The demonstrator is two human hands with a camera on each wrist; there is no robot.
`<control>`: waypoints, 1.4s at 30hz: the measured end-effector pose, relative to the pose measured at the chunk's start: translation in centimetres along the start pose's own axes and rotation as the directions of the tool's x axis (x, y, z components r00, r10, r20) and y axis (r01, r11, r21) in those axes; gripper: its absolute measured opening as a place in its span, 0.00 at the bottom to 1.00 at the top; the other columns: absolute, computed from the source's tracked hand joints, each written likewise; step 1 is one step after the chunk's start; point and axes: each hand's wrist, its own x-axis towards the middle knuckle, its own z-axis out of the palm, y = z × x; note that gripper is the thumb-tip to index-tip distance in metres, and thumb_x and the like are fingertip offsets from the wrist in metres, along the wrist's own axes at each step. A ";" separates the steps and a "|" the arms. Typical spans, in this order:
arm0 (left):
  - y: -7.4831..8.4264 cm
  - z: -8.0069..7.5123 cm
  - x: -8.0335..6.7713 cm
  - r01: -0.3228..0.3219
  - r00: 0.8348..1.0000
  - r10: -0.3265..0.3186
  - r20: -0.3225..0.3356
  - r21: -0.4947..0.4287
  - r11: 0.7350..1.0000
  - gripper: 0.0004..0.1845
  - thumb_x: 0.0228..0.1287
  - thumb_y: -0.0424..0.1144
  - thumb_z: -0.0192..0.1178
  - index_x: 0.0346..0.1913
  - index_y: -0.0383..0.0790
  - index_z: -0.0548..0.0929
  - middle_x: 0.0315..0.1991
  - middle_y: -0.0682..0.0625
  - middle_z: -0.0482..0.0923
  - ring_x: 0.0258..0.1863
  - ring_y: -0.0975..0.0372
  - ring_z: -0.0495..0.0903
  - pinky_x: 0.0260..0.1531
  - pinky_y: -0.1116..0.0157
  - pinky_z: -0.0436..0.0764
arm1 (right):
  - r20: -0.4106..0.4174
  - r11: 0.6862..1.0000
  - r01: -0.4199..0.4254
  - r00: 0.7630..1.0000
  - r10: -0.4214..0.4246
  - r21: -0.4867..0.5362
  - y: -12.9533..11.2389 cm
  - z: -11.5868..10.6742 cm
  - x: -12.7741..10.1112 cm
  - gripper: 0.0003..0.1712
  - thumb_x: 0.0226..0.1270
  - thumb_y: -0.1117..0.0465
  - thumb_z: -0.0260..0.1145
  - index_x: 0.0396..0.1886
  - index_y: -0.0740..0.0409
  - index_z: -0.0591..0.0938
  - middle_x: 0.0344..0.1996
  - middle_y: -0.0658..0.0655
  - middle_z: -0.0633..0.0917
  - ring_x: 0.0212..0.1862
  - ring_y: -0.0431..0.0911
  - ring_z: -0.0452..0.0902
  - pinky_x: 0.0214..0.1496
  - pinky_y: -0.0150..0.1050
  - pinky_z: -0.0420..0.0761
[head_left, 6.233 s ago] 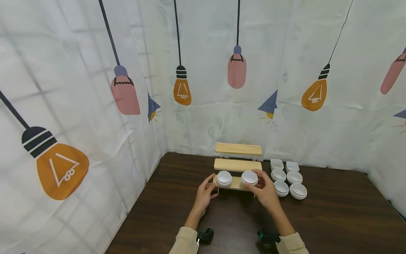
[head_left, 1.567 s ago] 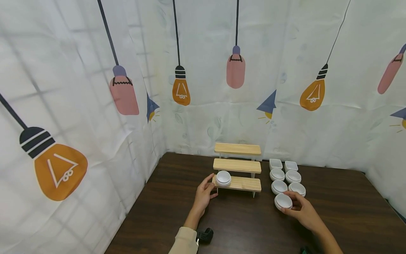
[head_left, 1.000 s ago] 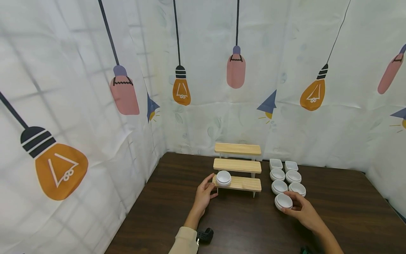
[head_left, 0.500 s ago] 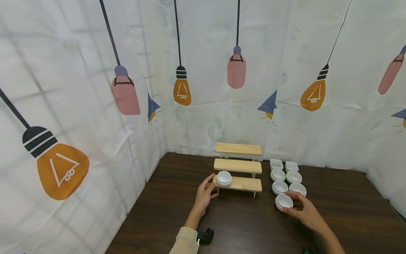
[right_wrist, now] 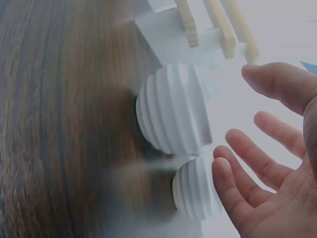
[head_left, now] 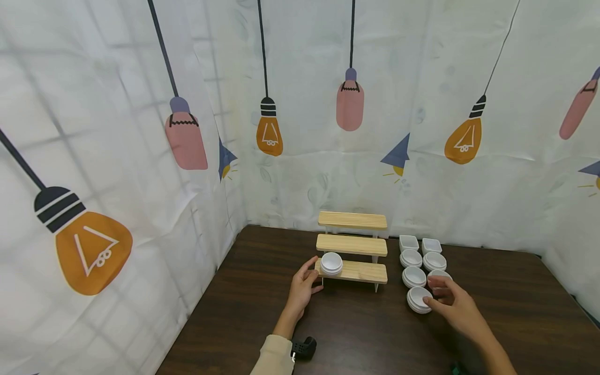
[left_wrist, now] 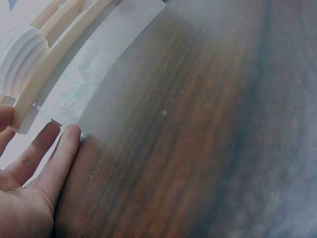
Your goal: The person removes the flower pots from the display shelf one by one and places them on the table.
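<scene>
A three-step wooden rack (head_left: 352, 245) stands at the back of the dark table (head_left: 356, 333). One white ribbed bowl (head_left: 331, 263) sits at the left of its bottom step. My left hand (head_left: 309, 278) rests on the table against that step's left end, fingers (left_wrist: 59, 158) straight beside the rack's foot (left_wrist: 29, 116). My right hand (head_left: 438, 297) hovers just right of a white ribbed bowl (head_left: 417, 300) on the table. In the right wrist view its fingers (right_wrist: 247, 148) are spread, clear of that bowl (right_wrist: 171, 109).
Right of the rack stand two small square dishes (head_left: 409, 241) and several round ribbed bowls (head_left: 411, 257) in two rows. My right hand partly covers one of them (head_left: 439, 273). A printed curtain (head_left: 140, 156) walls the table at the back and left.
The bowl held on the bottom step's right side 6.2 s ago now stands on the table. In the last half second my right hand let go of it and opened. The left hand stayed.
</scene>
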 end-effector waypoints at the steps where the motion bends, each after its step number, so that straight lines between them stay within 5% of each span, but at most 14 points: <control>1: 0.0 0.0 0.0 0.001 1.000 -0.001 -0.002 -0.001 1.000 0.25 0.81 0.38 0.50 0.77 0.43 0.68 0.55 0.38 0.78 0.58 0.41 0.79 0.50 0.54 0.88 | -0.011 1.000 0.006 1.000 -0.006 0.003 -0.1 0.0 0.0 0.28 0.64 0.59 0.76 0.62 0.61 0.79 0.53 0.62 0.85 0.47 0.29 0.79 0.44 0.26 0.82; 8: -0.1 0.0 0.0 0.002 1.000 -0.002 -0.006 -0.006 1.000 0.24 0.81 0.38 0.50 0.75 0.47 0.71 0.54 0.38 0.79 0.57 0.43 0.80 0.50 0.54 0.88 | -0.048 0.999 0.035 0.998 -0.035 -0.010 -1.5 0.2 0.1 0.26 0.66 0.60 0.74 0.61 0.58 0.79 0.49 0.50 0.86 0.47 0.29 0.79 0.44 0.28 0.83; 17: 0.0 -0.1 -0.1 0.003 1.000 -0.003 -0.005 0.006 1.000 0.25 0.81 0.37 0.50 0.76 0.42 0.68 0.53 0.38 0.78 0.54 0.47 0.81 0.49 0.56 0.89 | -0.083 0.996 0.084 0.993 -0.082 0.025 -3.6 1.4 0.6 0.25 0.66 0.63 0.74 0.61 0.61 0.79 0.49 0.62 0.85 0.47 0.32 0.80 0.45 0.29 0.84; 30: 0.1 -0.1 -0.2 -0.017 1.000 0.017 0.001 0.009 1.000 0.25 0.81 0.37 0.49 0.77 0.39 0.67 0.54 0.36 0.78 0.55 0.43 0.79 0.49 0.55 0.89 | -0.014 0.994 0.063 0.998 -0.062 0.086 -5.9 4.5 2.0 0.23 0.70 0.60 0.71 0.62 0.56 0.78 0.53 0.59 0.85 0.52 0.45 0.80 0.50 0.34 0.84; 42: 0.1 -0.1 -0.1 -0.002 1.000 0.002 -0.004 0.001 1.000 0.25 0.81 0.37 0.50 0.76 0.43 0.68 0.55 0.37 0.79 0.53 0.51 0.81 0.50 0.53 0.88 | 0.023 0.976 0.075 0.996 -0.082 0.203 -8.4 7.7 3.7 0.25 0.68 0.62 0.72 0.62 0.58 0.78 0.55 0.65 0.83 0.54 0.58 0.80 0.50 0.34 0.84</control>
